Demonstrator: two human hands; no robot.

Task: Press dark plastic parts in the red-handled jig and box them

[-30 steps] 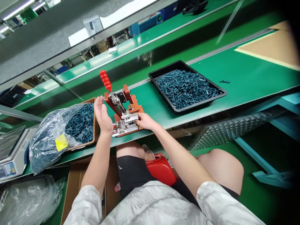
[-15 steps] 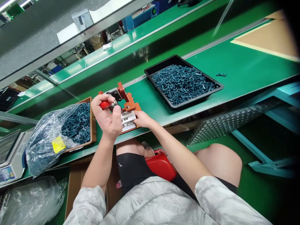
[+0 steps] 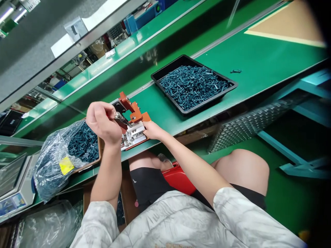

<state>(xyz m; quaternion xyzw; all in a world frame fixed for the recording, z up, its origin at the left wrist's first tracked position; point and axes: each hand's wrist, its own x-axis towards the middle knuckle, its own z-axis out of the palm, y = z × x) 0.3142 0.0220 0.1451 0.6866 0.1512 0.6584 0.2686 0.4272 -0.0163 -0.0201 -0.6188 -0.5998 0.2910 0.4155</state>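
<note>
An orange-red bench fixture (image 3: 131,112) with a toggle clamp stands on the green workbench (image 3: 176,110). My left hand (image 3: 100,119) is closed around the clamp's lever (image 3: 121,120), and its red grip is hidden in my fist. My right hand (image 3: 152,130) lies on the fixture's metal block (image 3: 136,129), its fingertips out of sight against the metal. I cannot tell if that hand holds a small part there. The jig's seat (image 3: 129,141) shows metal pieces under the clamp head.
A black tray (image 3: 212,99) heaped with dark teal plastic pieces (image 3: 193,86) stands right of the fixture, and one loose piece (image 3: 236,71) lies beyond it. On the left, a plastic bag of pieces (image 3: 51,165) sits in a brown tray (image 3: 99,148), beside a scale (image 3: 15,193).
My left hand has moved from open beside the upright red handle to closed on it. The lever has swung down toward the jig. The whole view has drifted slightly.
</note>
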